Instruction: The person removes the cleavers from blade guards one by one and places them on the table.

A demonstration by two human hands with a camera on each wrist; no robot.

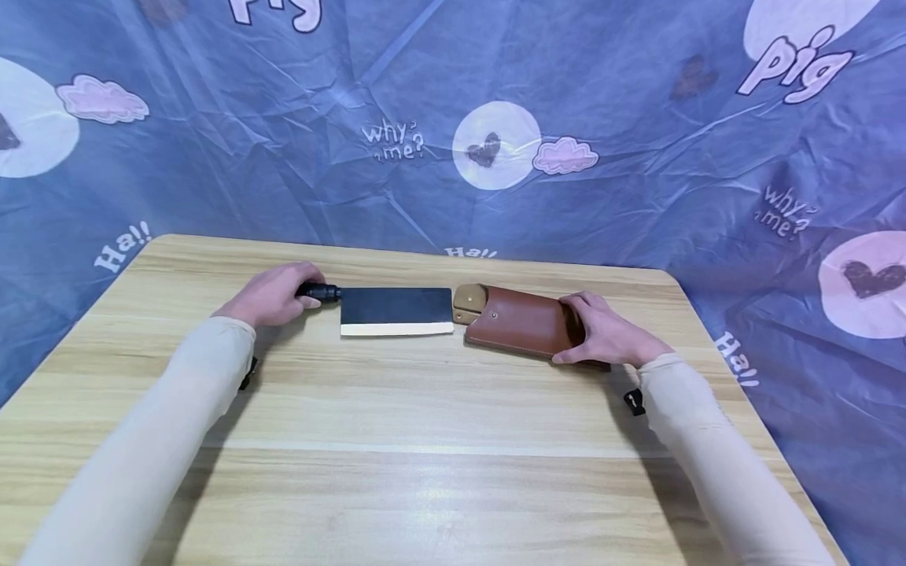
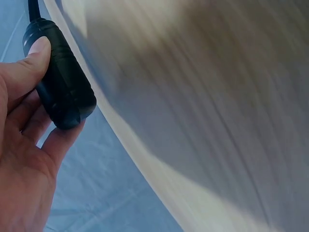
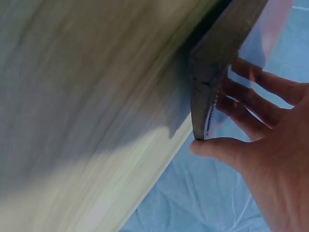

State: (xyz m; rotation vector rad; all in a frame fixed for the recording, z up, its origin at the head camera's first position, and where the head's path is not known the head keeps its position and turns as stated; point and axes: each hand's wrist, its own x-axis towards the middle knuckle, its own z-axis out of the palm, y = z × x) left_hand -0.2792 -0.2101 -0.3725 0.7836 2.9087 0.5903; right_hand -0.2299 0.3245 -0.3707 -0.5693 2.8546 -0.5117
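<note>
A cleaver (image 1: 396,308) with a dark blade and a pale cutting edge lies across the far part of the table, edge facing me. My left hand (image 1: 278,294) grips its black handle (image 2: 63,79), thumb along one side and fingers curled beneath in the left wrist view. Just right of the blade tip is a brown leather sheath (image 1: 520,321) with a tan strap (image 1: 470,299) and snap buttons at its left end. My right hand (image 1: 607,334) holds the sheath's right end between thumb and fingers. The right wrist view shows the thumb (image 3: 219,149) at the sheath's lower corner.
The light wooden table (image 1: 425,503) has rounded far corners. Behind and beside it hangs a wrinkled blue printed cloth (image 1: 396,204). Both forearms in pale sleeves (image 1: 163,417) reach over the table, with small black straps near the wrists.
</note>
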